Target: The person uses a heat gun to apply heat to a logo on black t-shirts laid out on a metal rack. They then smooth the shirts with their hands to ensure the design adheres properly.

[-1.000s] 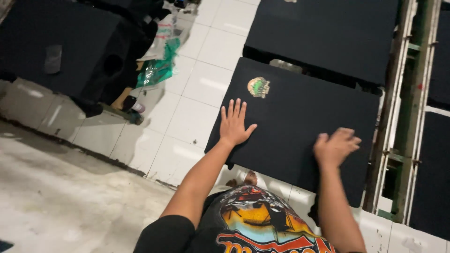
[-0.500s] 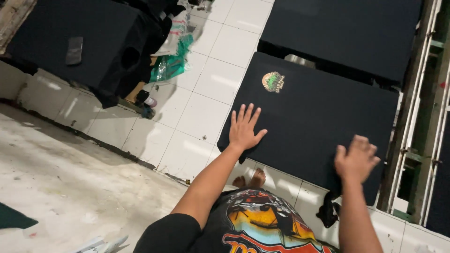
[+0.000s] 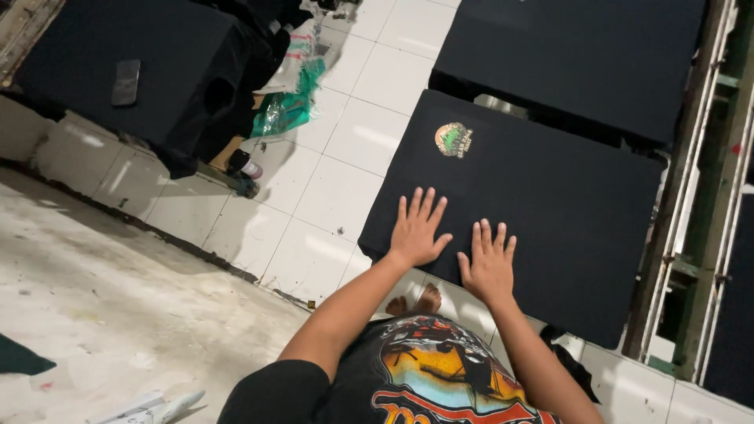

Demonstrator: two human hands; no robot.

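A black garment (image 3: pixel 542 196) lies stretched flat over a board in front of me, with a small round printed emblem (image 3: pixel 453 140) near its far left corner. My left hand (image 3: pixel 418 229) rests flat on the fabric near the board's front edge, fingers spread. My right hand (image 3: pixel 488 264) lies flat right beside it, fingers spread too, almost touching the left. Neither hand holds anything. My bare toes (image 3: pixel 416 301) show on the floor under the board's edge.
A second black-covered board (image 3: pixel 573 59) sits just beyond the first. A metal rail frame (image 3: pixel 691 204) runs along the right. At the left stands a black-draped box (image 3: pixel 126 74) with a dark phone (image 3: pixel 126 82) on it, beside green plastic bags (image 3: pixel 287 110) on white floor tiles (image 3: pixel 345 188).
My right hand has slid left across the fabric, from near the board's right side to just beside my left hand. The left hand stays flat in nearly the same spot.
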